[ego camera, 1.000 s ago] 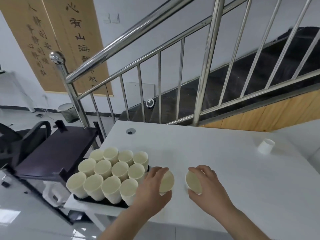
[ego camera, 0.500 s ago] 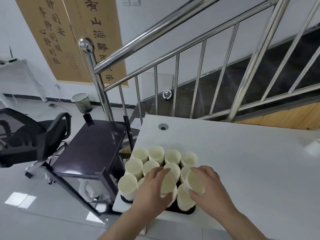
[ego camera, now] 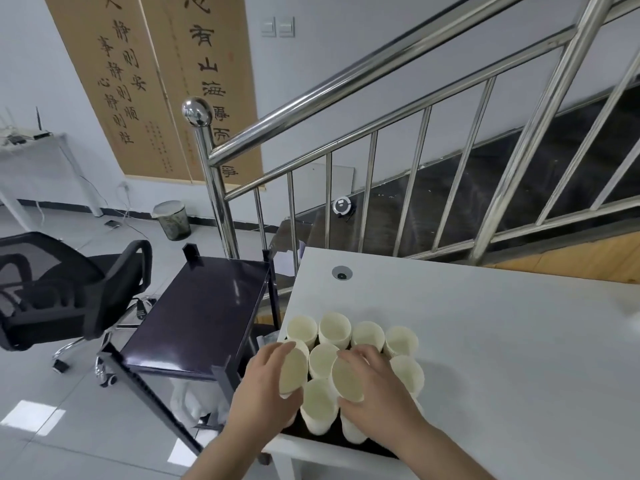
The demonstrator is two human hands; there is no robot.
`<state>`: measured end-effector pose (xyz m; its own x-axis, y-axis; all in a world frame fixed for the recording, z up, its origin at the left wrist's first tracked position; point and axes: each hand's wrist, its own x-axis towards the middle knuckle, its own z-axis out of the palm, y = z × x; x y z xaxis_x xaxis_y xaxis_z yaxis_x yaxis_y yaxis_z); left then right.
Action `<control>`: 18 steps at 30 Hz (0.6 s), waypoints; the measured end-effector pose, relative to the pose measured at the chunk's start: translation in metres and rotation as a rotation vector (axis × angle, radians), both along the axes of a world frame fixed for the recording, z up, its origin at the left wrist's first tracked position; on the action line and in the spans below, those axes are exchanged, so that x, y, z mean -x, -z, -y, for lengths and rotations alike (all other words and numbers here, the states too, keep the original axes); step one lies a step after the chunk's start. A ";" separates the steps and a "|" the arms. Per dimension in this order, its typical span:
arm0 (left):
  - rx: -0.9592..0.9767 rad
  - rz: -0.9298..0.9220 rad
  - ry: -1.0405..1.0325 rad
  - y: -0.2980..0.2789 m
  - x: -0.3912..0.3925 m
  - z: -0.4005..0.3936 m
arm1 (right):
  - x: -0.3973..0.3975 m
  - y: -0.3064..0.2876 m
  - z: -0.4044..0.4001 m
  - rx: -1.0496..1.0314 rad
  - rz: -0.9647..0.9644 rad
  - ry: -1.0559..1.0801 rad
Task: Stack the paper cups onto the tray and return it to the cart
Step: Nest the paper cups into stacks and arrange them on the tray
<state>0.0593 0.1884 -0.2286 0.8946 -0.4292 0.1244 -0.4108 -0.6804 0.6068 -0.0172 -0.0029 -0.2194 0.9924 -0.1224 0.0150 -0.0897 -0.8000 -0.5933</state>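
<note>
Crowding tray [ego camera: 332,441] at table [ego camera: 485,341] corner: cups [ego camera: 334,329].

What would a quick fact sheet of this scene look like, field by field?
left hand: left hand grips a paper cup
right hand: right hand grips another paper cup
tray: black tray at white table corner, packed with upright cups
cart: dark cart left of the table, top shelf bare
</note>
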 end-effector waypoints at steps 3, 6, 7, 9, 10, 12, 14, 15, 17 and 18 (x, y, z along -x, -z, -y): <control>-0.051 -0.011 -0.003 0.002 -0.005 -0.008 | -0.008 0.005 -0.012 0.035 -0.061 -0.041; -0.083 -0.039 -0.007 0.005 -0.009 -0.013 | -0.014 0.009 -0.019 0.078 -0.116 -0.059; -0.091 -0.058 -0.007 0.006 -0.011 -0.015 | -0.017 0.011 -0.021 0.091 -0.128 -0.065; -0.109 -0.087 0.008 0.010 -0.014 -0.015 | -0.020 0.016 -0.023 0.098 -0.153 -0.080; -0.120 -0.099 0.016 0.013 -0.016 -0.015 | -0.022 0.020 -0.024 0.107 -0.167 -0.089; -0.146 -0.121 0.038 0.017 -0.019 -0.013 | -0.024 0.026 -0.025 0.132 -0.187 -0.102; -0.175 -0.136 0.057 0.022 -0.021 -0.012 | -0.027 0.031 -0.025 0.150 -0.195 -0.103; -0.189 -0.136 0.065 0.024 -0.022 -0.011 | -0.028 0.033 -0.025 0.156 -0.195 -0.103; -0.216 -0.133 0.079 0.028 -0.023 -0.011 | -0.030 0.037 -0.026 0.168 -0.208 -0.106; -0.230 -0.128 0.084 0.030 -0.024 -0.011 | -0.031 0.039 -0.027 0.178 -0.218 -0.113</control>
